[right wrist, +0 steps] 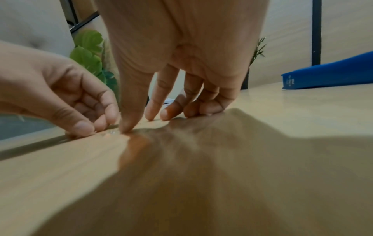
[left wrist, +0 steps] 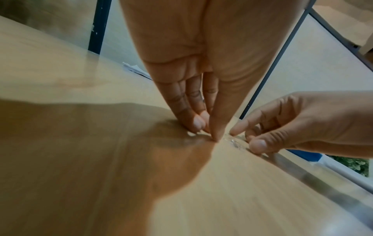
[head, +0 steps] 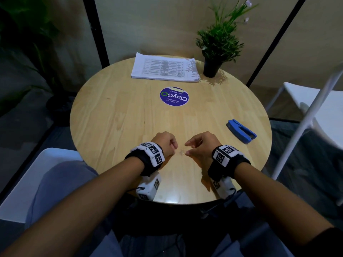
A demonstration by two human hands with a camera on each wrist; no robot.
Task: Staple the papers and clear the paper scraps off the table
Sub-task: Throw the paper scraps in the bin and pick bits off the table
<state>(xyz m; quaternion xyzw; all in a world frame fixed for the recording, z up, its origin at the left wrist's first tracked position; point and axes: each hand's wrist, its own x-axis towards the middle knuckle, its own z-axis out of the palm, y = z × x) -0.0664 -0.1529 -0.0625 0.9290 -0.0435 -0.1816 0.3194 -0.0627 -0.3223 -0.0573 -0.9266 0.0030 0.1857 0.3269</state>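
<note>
Tiny pale paper scraps lie on the round wooden table near its front edge, between my two hands. My left hand has thumb and fingertips drawn together on the tabletop, pinching at a small scrap. My right hand rests its thumb and spread fingertips on the wood beside the scraps, holding nothing. A blue stapler lies to the right, clear of both hands. The stack of printed papers sits at the far edge.
A potted plant in a black pot stands to the right of the papers. A round purple sticker marks the table's middle. White chairs stand at the right and at the near left.
</note>
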